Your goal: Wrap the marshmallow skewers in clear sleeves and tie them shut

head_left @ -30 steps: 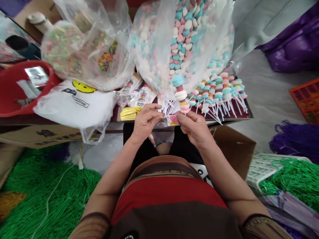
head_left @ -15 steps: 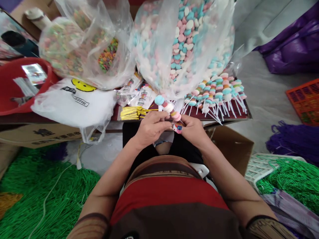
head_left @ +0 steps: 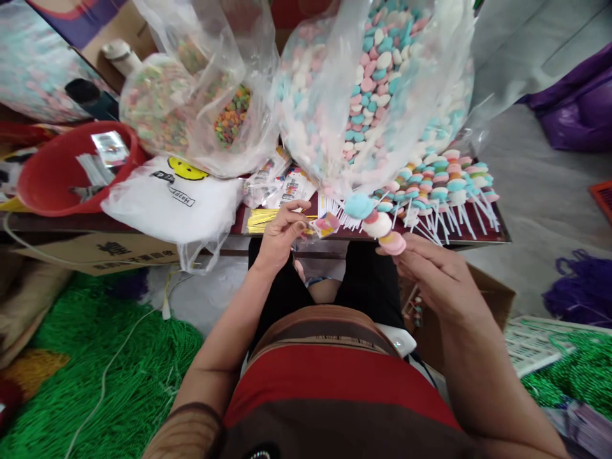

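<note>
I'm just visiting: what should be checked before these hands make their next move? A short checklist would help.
1. Right hand has hold of the candy skewer: ok, gripped near its pink end.
2. Left hand has the small printed packet: ok, at the fingertips.
3. Skewer and packet brought together: not ok, a gap separates them.
4. Packet's mouth open: cannot tell, too small to see.
5. Yellow strips close by: ok, on the table beside the left hand.
</note>
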Motion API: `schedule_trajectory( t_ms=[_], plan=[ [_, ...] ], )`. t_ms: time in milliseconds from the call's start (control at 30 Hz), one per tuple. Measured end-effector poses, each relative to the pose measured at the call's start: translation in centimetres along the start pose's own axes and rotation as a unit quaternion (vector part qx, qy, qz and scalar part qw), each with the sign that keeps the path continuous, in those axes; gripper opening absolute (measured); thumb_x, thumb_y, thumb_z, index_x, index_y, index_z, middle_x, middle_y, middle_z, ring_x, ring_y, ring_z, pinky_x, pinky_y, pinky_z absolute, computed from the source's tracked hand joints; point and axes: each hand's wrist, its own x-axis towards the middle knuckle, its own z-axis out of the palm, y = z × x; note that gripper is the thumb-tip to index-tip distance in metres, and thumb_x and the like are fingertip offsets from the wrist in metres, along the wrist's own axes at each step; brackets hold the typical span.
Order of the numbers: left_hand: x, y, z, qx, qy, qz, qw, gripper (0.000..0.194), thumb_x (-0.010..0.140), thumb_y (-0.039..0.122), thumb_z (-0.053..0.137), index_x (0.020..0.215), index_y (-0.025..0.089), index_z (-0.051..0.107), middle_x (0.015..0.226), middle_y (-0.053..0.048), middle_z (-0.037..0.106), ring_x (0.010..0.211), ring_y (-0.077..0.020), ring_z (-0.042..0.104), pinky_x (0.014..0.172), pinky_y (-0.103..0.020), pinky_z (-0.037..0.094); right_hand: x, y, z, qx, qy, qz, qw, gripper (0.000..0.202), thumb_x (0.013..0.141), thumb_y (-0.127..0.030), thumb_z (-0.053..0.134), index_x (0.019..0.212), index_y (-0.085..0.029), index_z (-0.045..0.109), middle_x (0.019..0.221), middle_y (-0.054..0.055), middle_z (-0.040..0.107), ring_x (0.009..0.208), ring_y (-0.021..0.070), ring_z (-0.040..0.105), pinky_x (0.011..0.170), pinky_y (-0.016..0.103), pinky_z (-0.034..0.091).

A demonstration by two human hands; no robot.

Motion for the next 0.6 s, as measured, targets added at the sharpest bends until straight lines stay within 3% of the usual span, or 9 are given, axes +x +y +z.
schedule_trajectory(
  t_ms=[133,400,600],
  plan=[
    [0.2,0.3,-0.3,-0.028,-0.007,-0.013,1.0,0.033,0.085,0.052,0.073,0.077,0.02,0.069,0.118,-0.008,0.066,0.085,-0.0126,0.063,0.065,-0.026,0.051,-0.1,-0.7,-0.7,-0.003,-0.022,0.002,1.0,0.024,0.095,-0.039,0.06,0.083,-0.023,0.074,0.071,0.002,0.057,0.064,0.0147,0.053,0.057,0.028,0.042],
    [0.9,0.6,-0.7,0.017,-0.075,0.069,0.995,0.023,0.088,0.043,0.072,0.081,0.022,0.073,0.121,-0.008,0.065,0.089,-0.0137,0.066,0.083,-0.034,0.055,0.9,0.0,-2.9,-0.122,-0.045,-0.096,0.987,0.021,0.095,-0.034,0.06,0.089,-0.024,0.077,0.076,0.003,0.069,0.068,0.0159,0.063,0.063,0.029,0.049],
    [1.4,1.4,-0.2,0.057,-0.104,0.085,0.989,0.025,0.088,0.046,0.071,0.081,0.022,0.074,0.113,-0.009,0.067,0.093,-0.0167,0.065,0.082,-0.034,0.054,0.9,0.1,-3.5,-0.174,0.032,-0.095,0.98,0.011,0.092,-0.03,0.066,0.088,-0.026,0.076,0.082,0.004,0.073,0.074,0.0195,0.067,0.07,0.034,0.053]
  ],
)
